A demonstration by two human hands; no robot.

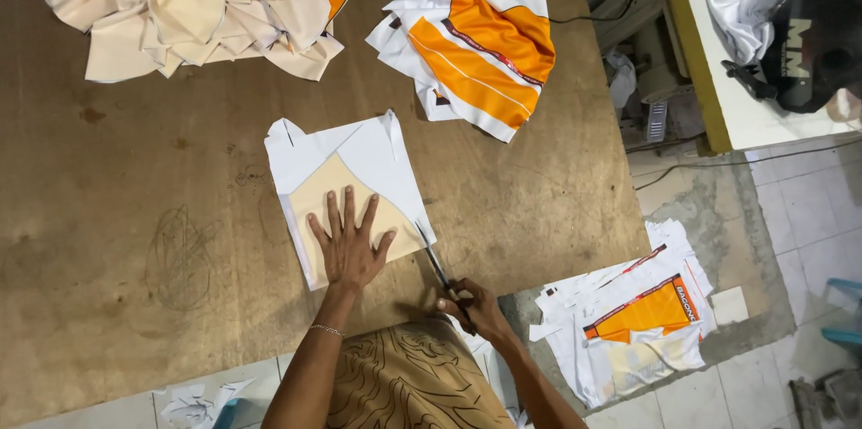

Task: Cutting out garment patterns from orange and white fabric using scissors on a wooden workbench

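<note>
1. You have one view only, from the camera worn on your head; no second view shares the scene.
2. It looks almost straight down onto the brown table.
3. It sits at standing height, near enough to fill most of the picture with the tabletop.
4. Your forearms enter from the bottom edge; the tiled floor shows at the right.
</note>
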